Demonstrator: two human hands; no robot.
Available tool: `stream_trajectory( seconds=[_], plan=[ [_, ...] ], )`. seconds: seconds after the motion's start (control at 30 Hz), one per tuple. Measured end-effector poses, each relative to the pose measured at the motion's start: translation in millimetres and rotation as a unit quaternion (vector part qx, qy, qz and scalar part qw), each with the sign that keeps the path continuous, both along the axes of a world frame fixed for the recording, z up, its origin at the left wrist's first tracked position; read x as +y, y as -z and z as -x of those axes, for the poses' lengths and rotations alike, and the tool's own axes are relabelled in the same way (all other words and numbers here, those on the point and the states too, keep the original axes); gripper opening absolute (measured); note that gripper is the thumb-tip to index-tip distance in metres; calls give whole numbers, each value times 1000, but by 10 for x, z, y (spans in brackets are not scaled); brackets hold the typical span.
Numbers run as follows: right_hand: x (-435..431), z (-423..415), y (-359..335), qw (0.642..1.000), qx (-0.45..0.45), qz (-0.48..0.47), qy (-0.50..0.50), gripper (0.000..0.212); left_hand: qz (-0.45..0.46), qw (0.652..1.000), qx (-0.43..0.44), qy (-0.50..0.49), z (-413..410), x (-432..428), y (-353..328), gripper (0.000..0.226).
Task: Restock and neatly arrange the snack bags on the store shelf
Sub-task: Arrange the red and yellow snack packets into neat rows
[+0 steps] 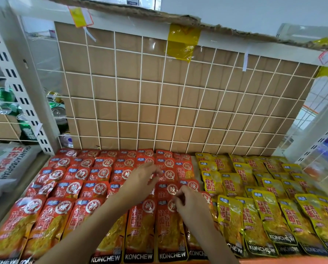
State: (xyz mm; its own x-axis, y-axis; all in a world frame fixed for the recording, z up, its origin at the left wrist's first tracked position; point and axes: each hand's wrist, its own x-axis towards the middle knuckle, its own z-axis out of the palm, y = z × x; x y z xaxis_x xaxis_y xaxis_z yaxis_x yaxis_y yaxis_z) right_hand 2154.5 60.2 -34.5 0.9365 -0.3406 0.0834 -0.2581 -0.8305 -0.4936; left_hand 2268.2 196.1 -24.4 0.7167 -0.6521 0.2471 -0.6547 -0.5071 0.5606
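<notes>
Red snack bags (94, 189) lie in overlapping rows across the left and middle of the shelf. Yellow snack bags (264, 202) of the same brand fill the right part. My left hand (140, 180) reaches over the middle red rows, fingers spread and lightly curled, resting on the bags with no bag clearly gripped. My right hand (188, 202) hovers just right of it, fingers pinched at the top edge of a red bag (168, 221) in the front row. Whether that bag is lifted is unclear.
A white wire grid (159, 92) backed by brown cardboard closes the shelf's rear. A white slotted upright (24, 88) stands at left with green cans (5, 103) behind it. Grey printed sacks (8, 164) lie at far left. The shelf above (235, 37) overhangs.
</notes>
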Motion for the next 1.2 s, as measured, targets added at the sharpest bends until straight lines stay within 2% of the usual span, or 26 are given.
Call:
stream_trajectory(
  seconds=[0.13,0.23,0.3,0.43,0.53,0.63,0.83,1.2],
  plan=[
    [2,0,8,1000,0,-8,10,8,-101,995,-24,9,305,219,10,43],
    [15,-6,19,1000,-1,-8,14,11,-196,975,-99,33,476,416,164,56],
    [20,-5,21,1000,-1,-1,12,12,-250,963,-99,34,536,507,275,66],
    [27,-6,-7,1000,1,2,12,12,-262,959,-96,47,639,510,429,74],
    [27,7,-20,1000,-18,-1,18,8,-241,965,-105,10,681,450,445,74],
    [-5,29,-20,998,-49,24,11,19,-230,968,-97,-7,714,437,451,72],
    [-87,-2,-31,999,-1,43,-34,37,-246,964,-104,-5,705,426,454,70],
    [-139,-22,4,997,33,25,-68,44,-242,965,-102,-22,645,317,384,68]
  ],
)
